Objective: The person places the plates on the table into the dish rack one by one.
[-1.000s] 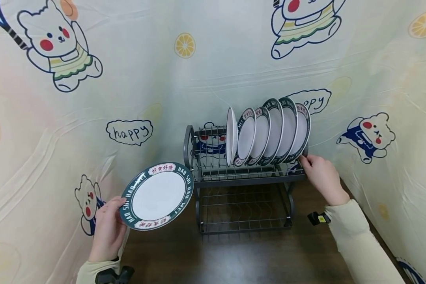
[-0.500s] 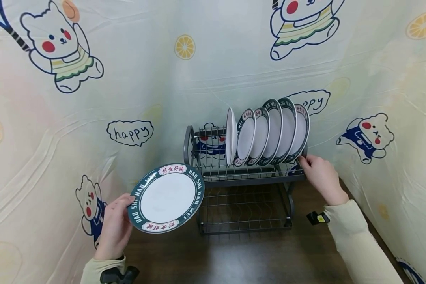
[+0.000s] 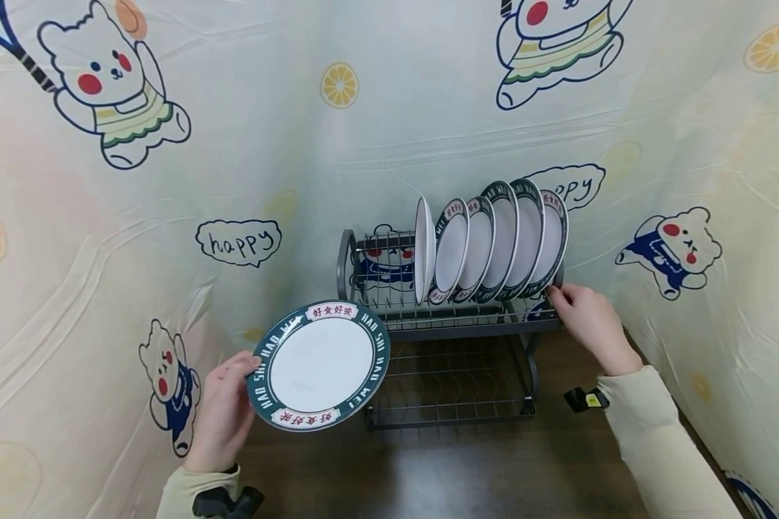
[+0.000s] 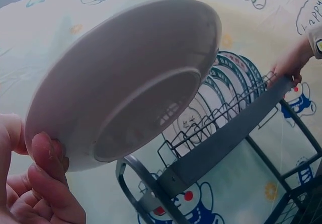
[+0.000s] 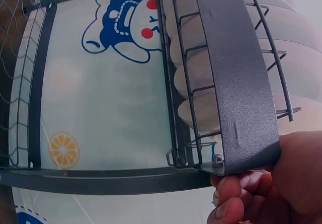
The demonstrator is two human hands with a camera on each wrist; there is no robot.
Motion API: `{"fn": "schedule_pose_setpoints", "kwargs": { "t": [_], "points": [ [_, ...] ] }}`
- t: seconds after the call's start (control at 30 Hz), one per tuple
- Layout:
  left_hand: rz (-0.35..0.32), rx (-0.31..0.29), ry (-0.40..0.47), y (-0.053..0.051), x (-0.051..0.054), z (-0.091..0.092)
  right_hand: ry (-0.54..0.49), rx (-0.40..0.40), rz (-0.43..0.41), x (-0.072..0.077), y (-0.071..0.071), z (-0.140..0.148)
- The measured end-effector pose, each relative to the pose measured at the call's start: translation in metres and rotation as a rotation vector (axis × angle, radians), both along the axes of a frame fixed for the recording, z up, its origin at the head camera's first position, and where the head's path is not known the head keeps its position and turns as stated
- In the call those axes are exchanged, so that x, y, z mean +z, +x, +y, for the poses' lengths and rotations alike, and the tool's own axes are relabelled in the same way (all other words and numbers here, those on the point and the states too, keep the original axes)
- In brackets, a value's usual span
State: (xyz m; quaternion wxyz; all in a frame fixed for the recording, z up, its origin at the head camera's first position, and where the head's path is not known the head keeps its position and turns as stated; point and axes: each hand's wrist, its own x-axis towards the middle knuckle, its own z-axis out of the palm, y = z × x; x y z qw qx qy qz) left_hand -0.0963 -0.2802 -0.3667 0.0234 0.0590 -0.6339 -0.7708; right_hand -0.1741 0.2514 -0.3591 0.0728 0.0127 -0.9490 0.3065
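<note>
My left hand [image 3: 223, 411] pinches the left rim of a white plate [image 3: 321, 364] with a green lettered border, its face tilted up toward the head camera. The plate is in the air in front of the dish rack's left end; its pale underside [image 4: 136, 78] fills much of the left wrist view. The dark metal dish rack [image 3: 454, 334] carries several plates [image 3: 451, 249] upright on its top tier. At the rack's right front corner, my right hand [image 3: 587, 321] grips the frame; in the right wrist view, fingers [image 5: 229, 196] curl under the corner.
The rack's lower wire tier [image 3: 451, 389] sits above a dark brown wooden surface [image 3: 428, 468]. A pale cloth [image 3: 389, 108] with printed bears surrounds it on the back and sides. A blue-and-white rimmed item [image 3: 749, 496] is partly visible at the lower right.
My left hand has carried the plate to the right and slightly down, closer to the rack's front. The right hand stays on the rack corner, and the racked plates have not moved.
</note>
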Motion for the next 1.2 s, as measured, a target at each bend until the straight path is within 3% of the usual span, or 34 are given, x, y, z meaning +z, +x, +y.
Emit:
{"fn": "schedule_pose_setpoints", "kwargs": {
  "t": [0.3,0.6,0.77,0.97,1.2],
  "points": [
    [0.015,-0.017,-0.009,-0.001,0.003,0.003,-0.042,-0.001,0.015,-0.002,0.003,0.001],
    [0.072,-0.057,0.014,-0.003,0.004,0.015,-0.100,-0.190,0.305,-0.019,0.015,-0.001],
    [0.065,-0.047,0.006,-0.002,0.005,0.019,-0.143,-0.253,0.420,-0.015,0.024,-0.006],
    [0.062,-0.047,-0.015,-0.003,0.007,0.023,-0.129,-0.219,0.510,-0.006,0.033,-0.017],
    [0.075,-0.053,-0.043,-0.006,0.006,0.032,-0.143,-0.118,0.543,0.002,0.043,-0.036]
  ]
}}
